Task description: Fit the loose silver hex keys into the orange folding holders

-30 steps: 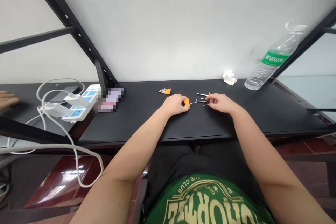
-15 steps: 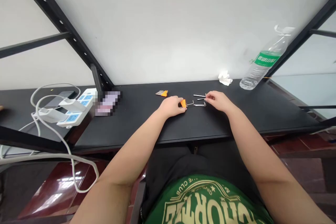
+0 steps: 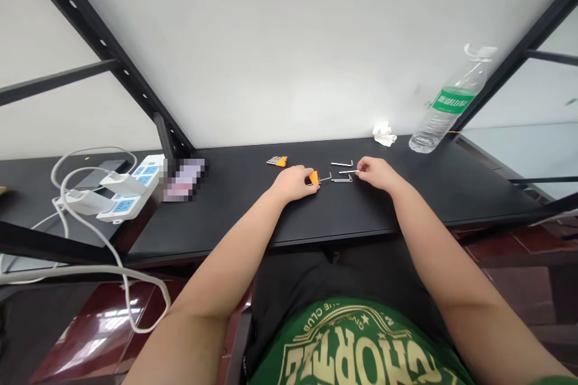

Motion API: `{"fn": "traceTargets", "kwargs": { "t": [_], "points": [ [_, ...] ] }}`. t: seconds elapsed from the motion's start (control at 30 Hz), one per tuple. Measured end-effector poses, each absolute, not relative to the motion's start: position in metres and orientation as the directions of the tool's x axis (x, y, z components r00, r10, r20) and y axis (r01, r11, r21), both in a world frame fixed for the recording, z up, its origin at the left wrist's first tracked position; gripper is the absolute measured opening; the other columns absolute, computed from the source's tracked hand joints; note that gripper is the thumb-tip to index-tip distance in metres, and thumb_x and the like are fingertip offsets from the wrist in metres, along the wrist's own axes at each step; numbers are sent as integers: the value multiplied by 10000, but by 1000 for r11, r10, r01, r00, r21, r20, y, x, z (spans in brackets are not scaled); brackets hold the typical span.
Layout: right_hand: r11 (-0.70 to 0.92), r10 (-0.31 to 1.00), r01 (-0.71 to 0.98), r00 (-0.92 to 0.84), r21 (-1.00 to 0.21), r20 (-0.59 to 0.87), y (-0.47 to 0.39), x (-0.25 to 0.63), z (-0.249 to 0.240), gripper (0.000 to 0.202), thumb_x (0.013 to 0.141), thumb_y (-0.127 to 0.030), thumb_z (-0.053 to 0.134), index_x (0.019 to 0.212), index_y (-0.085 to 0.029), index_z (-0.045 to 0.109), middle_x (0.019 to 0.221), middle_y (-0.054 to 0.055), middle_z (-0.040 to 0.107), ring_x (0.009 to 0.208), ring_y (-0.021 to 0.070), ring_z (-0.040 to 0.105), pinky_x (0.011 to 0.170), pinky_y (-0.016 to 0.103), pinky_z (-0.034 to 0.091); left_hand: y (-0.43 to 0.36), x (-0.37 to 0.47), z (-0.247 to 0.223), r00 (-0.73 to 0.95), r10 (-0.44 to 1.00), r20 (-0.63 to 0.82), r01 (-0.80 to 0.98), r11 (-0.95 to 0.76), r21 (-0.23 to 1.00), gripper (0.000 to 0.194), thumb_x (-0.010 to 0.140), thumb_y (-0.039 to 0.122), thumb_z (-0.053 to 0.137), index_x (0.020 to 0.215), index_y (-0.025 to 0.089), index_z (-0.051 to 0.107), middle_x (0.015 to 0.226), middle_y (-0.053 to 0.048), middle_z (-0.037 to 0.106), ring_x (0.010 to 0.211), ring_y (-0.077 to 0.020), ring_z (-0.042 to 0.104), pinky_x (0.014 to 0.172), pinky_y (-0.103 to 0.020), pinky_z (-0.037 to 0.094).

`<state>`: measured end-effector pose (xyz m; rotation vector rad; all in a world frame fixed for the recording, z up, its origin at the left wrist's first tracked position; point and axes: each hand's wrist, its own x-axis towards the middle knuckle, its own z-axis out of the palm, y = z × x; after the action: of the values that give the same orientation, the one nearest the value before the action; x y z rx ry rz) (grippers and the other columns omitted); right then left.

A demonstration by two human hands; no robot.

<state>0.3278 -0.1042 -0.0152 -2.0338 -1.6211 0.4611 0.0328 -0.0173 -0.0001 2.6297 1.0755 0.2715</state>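
Note:
My left hand [image 3: 297,183] is closed around an orange hex key holder [image 3: 313,178], from which an L-shaped hex key [image 3: 326,177] sticks out to the right. In the fingertips of my right hand [image 3: 372,172] is the end of a silver hex key [image 3: 348,171], its long arm pointing left. Two areas of loose keys lie between the hands: one hex key [image 3: 342,163] behind the held one, and more hex keys [image 3: 341,180] close together in front. Behind my left hand rests a second orange holder [image 3: 282,161] with several keys in it.
A crumpled white tissue [image 3: 384,134] and a clear plastic bottle [image 3: 445,108] stand by the wall at the right. On the left are a white power strip [image 3: 134,189] with plugs and cables, and a blurred-out item [image 3: 185,179]. Black frame posts [image 3: 103,48] flank the black tabletop [image 3: 235,210].
My right hand has drawn back slightly to the right with a hex key in its fingers. The rear hex key now shows whole. My left hand keeps its hold on the orange holder.

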Motion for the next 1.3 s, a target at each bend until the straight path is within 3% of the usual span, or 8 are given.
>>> {"fn": "traceTargets", "kwargs": {
  "t": [0.1, 0.2, 0.43, 0.63, 0.8, 0.97, 1.13, 1.3],
  "points": [
    [-64, 970, 821, 184, -567, 158, -100, 324, -20, 48, 863, -243, 659, 845, -227, 617, 840, 9, 666, 739, 171, 602, 713, 291, 461, -16, 34, -1, 706, 705, 70, 651, -685, 329, 303, 846, 544, 667, 954, 262, 694, 954, -48, 672, 851, -223, 648, 660, -317, 423],
    [52, 963, 880, 81, -473, 256, -96, 321, -22, 64, 854, -194, 658, 816, -216, 612, 923, 37, 638, 805, 180, 605, 782, 305, 474, -17, 34, 0, 713, 697, 83, 640, -694, 328, 301, 849, 538, 664, 964, 261, 689, 957, -43, 671, 858, -221, 649, 667, -318, 426],
    [69, 977, 909, 21, -410, 213, -97, 325, -26, 88, 908, -188, 633, 905, -212, 718, 1024, 63, 650, 811, 176, 624, 834, 314, 503, -19, 33, 2, 698, 713, 63, 662, -676, 324, 307, 855, 543, 663, 977, 263, 691, 982, -44, 682, 857, -222, 656, 677, -321, 439],
    [26, 977, 921, 59, -390, 205, -86, 328, -30, 336, 931, -216, 645, 1259, -232, 715, 992, 68, 686, 914, 218, 635, 875, 323, 506, -16, 35, 0, 717, 692, 81, 640, -700, 316, 302, 854, 531, 663, 985, 260, 691, 989, -50, 685, 893, -230, 658, 694, -318, 442],
    [-28, 983, 946, 85, -323, 164, -74, 323, -26, 253, 965, -162, 556, 1067, -220, 780, 1023, 80, 705, 941, 206, 638, 892, 304, 472, -16, 35, -1, 713, 697, 72, 645, -694, 320, 311, 849, 532, 663, 998, 260, 692, 985, -51, 685, 879, -228, 653, 680, -316, 425],
    [-15, 987, 909, 79, -417, 137, -72, 314, -21, 161, 939, -197, 616, 981, -227, 769, 971, 48, 704, 878, 185, 632, 844, 293, 466, -17, 35, 1, 713, 696, 86, 642, -697, 319, 296, 848, 520, 667, 985, 259, 693, 970, -49, 685, 872, -226, 651, 679, -317, 426],
    [30, 989, 885, 41, -464, 141, -74, 307, -20, 209, 998, -321, 596, 1011, -242, 790, 1018, 73, 688, 936, 207, 638, 877, 314, 480, -16, 36, 2, 714, 693, 101, 635, -701, 325, 271, 834, 509, 671, 904, 248, 670, 925, -49, 670, 829, -220, 631, 666, -322, 407],
    [129, 990, 887, -87, -443, 116, -82, 298, -13, 199, 979, -266, 610, 1058, -232, 789, 1093, 88, 670, 981, 221, 637, 912, 337, 494, -12, 35, -1, 705, 696, 136, 605, -690, 397, 277, 810, 487, 690, 777, 234, 583, 792, -23, 621, 724, -192, 572, 617, -320, 356]
  ]
}}
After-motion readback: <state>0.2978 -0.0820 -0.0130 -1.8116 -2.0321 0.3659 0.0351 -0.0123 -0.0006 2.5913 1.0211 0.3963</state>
